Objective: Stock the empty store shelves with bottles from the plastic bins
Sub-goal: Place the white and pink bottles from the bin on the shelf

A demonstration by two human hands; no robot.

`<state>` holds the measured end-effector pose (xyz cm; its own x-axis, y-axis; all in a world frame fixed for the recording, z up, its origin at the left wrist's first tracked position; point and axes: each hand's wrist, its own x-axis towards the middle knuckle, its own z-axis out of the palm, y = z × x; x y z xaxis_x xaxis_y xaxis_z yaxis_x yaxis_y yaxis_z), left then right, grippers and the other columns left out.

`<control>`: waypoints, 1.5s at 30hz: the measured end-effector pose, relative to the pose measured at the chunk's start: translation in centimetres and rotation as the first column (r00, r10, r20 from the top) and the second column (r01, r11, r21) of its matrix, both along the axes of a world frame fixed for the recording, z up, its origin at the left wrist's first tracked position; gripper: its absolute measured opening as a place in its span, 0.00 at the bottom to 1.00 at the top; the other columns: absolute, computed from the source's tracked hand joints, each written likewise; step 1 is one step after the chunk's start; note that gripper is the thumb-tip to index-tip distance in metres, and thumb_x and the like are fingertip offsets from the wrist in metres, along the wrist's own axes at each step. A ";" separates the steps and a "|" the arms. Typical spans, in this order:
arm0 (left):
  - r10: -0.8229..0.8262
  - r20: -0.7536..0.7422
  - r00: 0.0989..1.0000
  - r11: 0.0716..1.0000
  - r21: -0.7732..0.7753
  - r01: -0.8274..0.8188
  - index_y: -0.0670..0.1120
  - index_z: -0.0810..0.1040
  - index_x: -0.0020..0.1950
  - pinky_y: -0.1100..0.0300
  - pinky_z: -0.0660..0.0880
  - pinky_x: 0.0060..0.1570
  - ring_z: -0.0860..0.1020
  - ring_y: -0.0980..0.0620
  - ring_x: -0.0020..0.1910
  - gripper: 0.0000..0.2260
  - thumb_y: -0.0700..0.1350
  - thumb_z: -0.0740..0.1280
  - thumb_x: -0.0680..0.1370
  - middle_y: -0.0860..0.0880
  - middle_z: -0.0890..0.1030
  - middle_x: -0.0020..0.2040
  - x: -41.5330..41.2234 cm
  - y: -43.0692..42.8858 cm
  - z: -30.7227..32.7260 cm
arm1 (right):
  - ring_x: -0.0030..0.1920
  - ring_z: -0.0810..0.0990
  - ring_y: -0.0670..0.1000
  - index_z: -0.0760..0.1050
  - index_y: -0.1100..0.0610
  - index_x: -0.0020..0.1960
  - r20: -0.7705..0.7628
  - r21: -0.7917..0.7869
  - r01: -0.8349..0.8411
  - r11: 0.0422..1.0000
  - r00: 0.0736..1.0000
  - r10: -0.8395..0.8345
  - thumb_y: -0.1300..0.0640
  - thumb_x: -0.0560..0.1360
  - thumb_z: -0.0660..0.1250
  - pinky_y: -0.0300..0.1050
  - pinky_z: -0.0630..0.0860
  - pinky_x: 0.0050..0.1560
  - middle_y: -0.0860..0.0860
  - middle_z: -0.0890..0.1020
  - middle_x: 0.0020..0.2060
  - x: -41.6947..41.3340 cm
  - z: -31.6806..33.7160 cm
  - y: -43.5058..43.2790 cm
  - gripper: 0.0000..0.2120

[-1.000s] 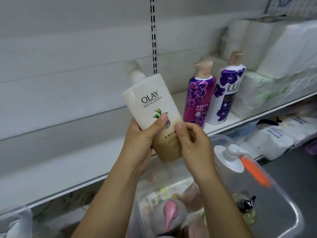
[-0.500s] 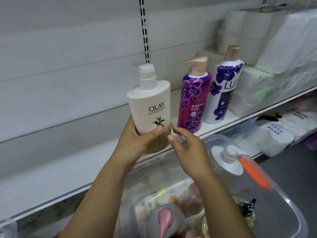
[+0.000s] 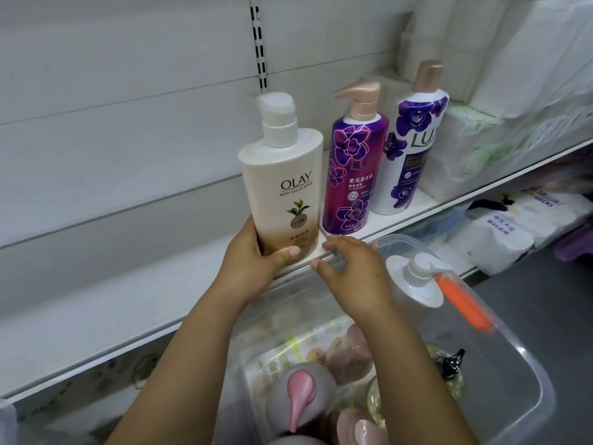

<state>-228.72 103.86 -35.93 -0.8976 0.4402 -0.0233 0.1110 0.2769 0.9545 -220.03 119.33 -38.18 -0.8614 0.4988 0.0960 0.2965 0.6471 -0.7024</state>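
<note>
A cream Olay pump bottle stands upright on the white shelf, just left of a purple Lux bottle and a white Lux bottle. My left hand grips the Olay bottle's base, thumb across its front. My right hand hovers at the shelf's front edge beside it, fingers loosely bent, holding nothing. Below, a clear plastic bin holds several pump bottles, among them a white one and a pink-pump one.
Packs of tissue paper fill the shelf's right end, and more packs lie on the shelf below. The shelf stretches bare to the left of the Olay bottle. Grey floor shows at the right.
The Olay bottle went from tilted and held by both hands to upright on the shelf. My right hand has let go of it and drawn back to the shelf edge.
</note>
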 end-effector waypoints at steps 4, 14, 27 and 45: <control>-0.011 0.008 1.000 1.000 0.014 0.011 0.55 0.71 0.70 0.66 0.78 0.52 0.80 0.62 0.57 0.28 0.42 0.77 0.73 0.60 0.81 0.60 -0.3 0.2 -0.2 | 0.60 0.77 0.46 0.81 0.52 0.60 -0.037 -0.133 0.026 0.991 0.999 -0.031 0.48 0.75 0.73 0.46 0.69 0.69 0.45 0.82 0.59 0.7 0.8 -0.1 0.15; -0.063 0.006 0.998 0.998 0.008 0.062 0.55 0.68 0.72 0.49 0.78 0.61 0.80 0.57 0.61 0.30 0.41 0.75 0.74 0.58 0.80 0.63 -1.3 -0.3 -0.9 | 0.49 0.81 0.42 0.83 0.51 0.44 -0.093 -0.227 0.135 0.965 0.983 -0.159 0.50 0.75 0.74 0.40 0.75 0.54 0.42 0.84 0.41 6.6 0.8 1.7 0.04; 0.077 -0.090 0.993 0.994 -0.064 -0.083 0.54 0.66 0.72 0.51 0.77 0.63 0.78 0.55 0.61 0.29 0.44 0.75 0.74 0.56 0.79 0.64 0.2 0.2 -0.8 | 0.57 0.80 0.57 0.71 0.57 0.66 0.283 -0.115 0.420 0.900 0.882 -0.376 0.45 0.72 0.76 0.54 0.79 0.55 0.52 0.79 0.54 13.0 -1.7 5.3 0.29; 0.123 -0.163 0.979 0.974 -0.170 -0.151 0.51 0.60 0.72 0.54 0.76 0.57 0.77 0.52 0.58 0.29 0.45 0.72 0.77 0.54 0.77 0.62 1.9 0.7 0.2 | 0.47 0.76 0.48 0.76 0.57 0.66 0.187 -0.317 0.416 0.853 0.909 -0.373 0.49 0.65 0.82 0.38 0.68 0.37 0.47 0.80 0.47 9.0 -2.2 6.8 0.33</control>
<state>-226.86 104.54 -35.70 -0.9484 0.3135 0.0485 0.1980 0.4656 0.8626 -211.02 126.16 -40.35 -0.5794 0.7819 -0.2302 0.5673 0.1841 -0.8027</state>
